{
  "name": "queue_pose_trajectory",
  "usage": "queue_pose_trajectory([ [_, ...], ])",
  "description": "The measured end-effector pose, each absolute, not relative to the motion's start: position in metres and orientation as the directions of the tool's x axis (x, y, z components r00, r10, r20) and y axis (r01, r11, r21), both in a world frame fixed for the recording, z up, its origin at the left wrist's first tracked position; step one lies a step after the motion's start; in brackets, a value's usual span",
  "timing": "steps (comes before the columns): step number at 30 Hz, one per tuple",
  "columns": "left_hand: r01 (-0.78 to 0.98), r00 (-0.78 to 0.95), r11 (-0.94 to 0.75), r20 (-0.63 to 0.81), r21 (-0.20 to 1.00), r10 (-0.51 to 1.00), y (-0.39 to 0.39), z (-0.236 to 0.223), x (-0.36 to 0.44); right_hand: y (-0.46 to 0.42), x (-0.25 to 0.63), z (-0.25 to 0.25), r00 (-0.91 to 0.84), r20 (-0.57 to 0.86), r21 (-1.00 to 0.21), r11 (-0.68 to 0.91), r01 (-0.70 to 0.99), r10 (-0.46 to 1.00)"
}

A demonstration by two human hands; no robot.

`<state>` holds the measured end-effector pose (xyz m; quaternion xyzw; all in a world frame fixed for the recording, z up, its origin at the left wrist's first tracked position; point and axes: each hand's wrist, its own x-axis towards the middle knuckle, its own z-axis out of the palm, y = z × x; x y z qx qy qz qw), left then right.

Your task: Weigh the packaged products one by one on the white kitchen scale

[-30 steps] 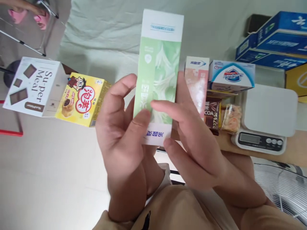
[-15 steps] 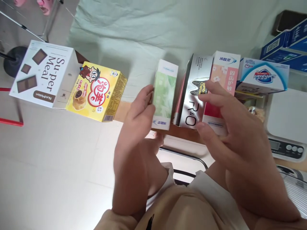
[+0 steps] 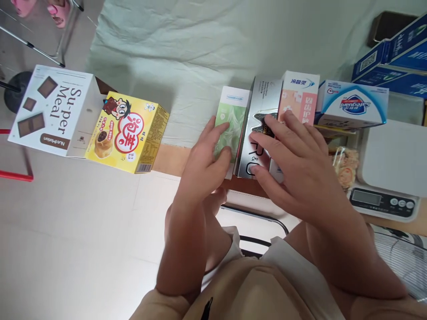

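My left hand (image 3: 204, 165) rests over a green and white carton (image 3: 233, 110), fingers apart and touching its top and left side. My right hand (image 3: 298, 178) lies with spread fingers across a silver box (image 3: 262, 98) marked "R&O" and a pink and white carton (image 3: 298, 98). The green, silver and pink cartons stand side by side at the table's front edge, the green one up against the silver one. Part of each is hidden under my fingers. Right of the pink carton is a white and blue Safeguard box (image 3: 353, 104).
Left along the edge stand a yellow snack box (image 3: 128, 133) and a white "Su-per Meal" box (image 3: 50, 111). To the right are a white digital scale (image 3: 396, 164), a bag of snacks (image 3: 345, 166) and blue boxes (image 3: 388, 66). A pale cloth (image 3: 160, 49) covers the table.
The green carton now stands closer to the silver box. My left hand has shifted from its side onto its top, and my right hand has moved left over the silver box.
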<state>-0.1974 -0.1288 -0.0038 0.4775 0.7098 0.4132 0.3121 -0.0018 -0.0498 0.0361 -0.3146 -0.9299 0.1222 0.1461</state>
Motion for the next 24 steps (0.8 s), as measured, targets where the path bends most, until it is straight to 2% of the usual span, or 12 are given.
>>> queue_pose_trajectory([
  [2,0.496,-0.4,0.138,0.084,0.857,0.913,-0.129,-0.001,-0.196,-0.049,0.001,0.036,-0.755,0.221,-0.333,0.775,0.537,0.618],
  [6,0.581,-0.379,-0.139,0.417,0.802,0.826,-0.126,0.011,-0.183,-0.046,0.012,0.041,-0.737,0.295,-0.334,0.788,0.517,0.608],
  [10,0.566,-0.346,-0.222,0.473,0.794,0.81,-0.115,0.034,-0.151,-0.042,0.037,0.053,-0.714,0.3,-0.343,0.77,0.537,0.632],
  [14,0.551,-0.172,-0.439,0.612,0.709,0.772,-0.098,0.053,-0.101,-0.035,0.075,0.063,-0.667,0.387,-0.384,0.769,0.512,0.637],
  [16,0.501,-0.115,-0.48,0.605,0.72,0.788,-0.086,0.058,-0.072,-0.032,0.099,0.068,-0.614,0.435,-0.391,0.753,0.53,0.658],
  [18,0.458,-0.077,-0.478,0.569,0.75,0.819,-0.073,0.059,-0.04,-0.03,0.126,0.074,-0.572,0.412,-0.391,0.705,0.592,0.709],
  [21,0.394,0.03,-0.551,0.588,0.736,0.808,-0.055,0.056,0.01,-0.029,0.173,0.085,-0.515,0.284,-0.393,0.588,0.707,0.809],
  [24,0.301,0.079,-0.473,0.473,0.828,0.878,-0.042,0.047,0.06,-0.029,0.22,0.091,-0.364,0.134,-0.389,0.387,0.836,0.922],
])
